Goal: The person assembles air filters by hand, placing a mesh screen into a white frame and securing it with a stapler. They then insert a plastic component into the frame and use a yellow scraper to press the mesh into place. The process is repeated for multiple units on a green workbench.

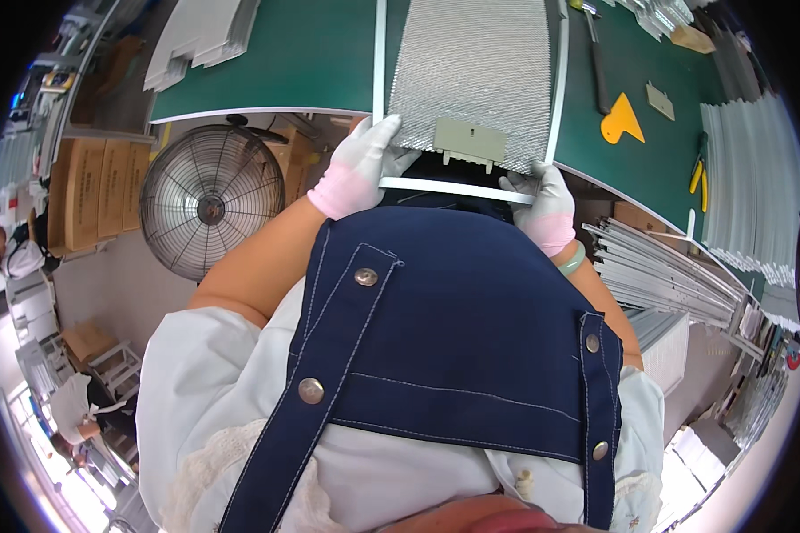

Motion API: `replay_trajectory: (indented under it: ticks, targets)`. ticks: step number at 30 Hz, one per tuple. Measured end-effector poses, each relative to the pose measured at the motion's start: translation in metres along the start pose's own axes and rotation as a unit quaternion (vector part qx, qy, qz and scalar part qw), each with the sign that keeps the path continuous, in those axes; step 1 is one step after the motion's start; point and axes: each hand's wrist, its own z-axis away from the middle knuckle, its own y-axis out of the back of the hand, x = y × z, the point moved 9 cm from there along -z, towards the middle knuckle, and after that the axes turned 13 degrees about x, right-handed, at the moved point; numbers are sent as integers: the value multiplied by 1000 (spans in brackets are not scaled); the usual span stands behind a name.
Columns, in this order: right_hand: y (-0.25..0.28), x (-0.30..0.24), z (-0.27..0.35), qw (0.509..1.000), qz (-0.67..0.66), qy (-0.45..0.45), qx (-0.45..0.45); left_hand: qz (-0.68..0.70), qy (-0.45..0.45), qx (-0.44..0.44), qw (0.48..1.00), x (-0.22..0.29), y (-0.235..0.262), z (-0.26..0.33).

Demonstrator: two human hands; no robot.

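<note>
"What is seen to be in hand in the head view?"

"A white frame (453,189) is held at its near corners, around a silver mesh panel (471,62) that reaches over the green table (311,71). The step is judged to be a handling or lining-up of frame and mesh; a gap is left between the mesh's near edge and the near bar, where a level, even hold seems called for."

"And the grip?"

"The left hand (357,164) is closed about the left corner, the right hand (549,197) about the right; some fingers are hidden beneath. The grey plate (468,140), lying over the mesh's near edge, is touched by neither."
</note>
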Motion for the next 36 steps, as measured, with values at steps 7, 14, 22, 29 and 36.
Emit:
replay_trajectory:
  ticks: [7,14,22,29,36]
  targets:
    - [-13,-6,11,999,42,19,4,-82,46,106,990,-7,25,-14]
    - [2,11,-13,988,57,-6,-145,-95,58,110,988,-3,23,-10]
    - [-14,-4,11,999,-36,-7,-10,-240,-39,32,969,9,22,-10]
    - [-15,3,9,997,-59,-53,-17,-166,31,93,981,-9,27,7]
    - [-37,-4,45,979,-32,-145,-143,-222,72,51,971,-5,20,5]
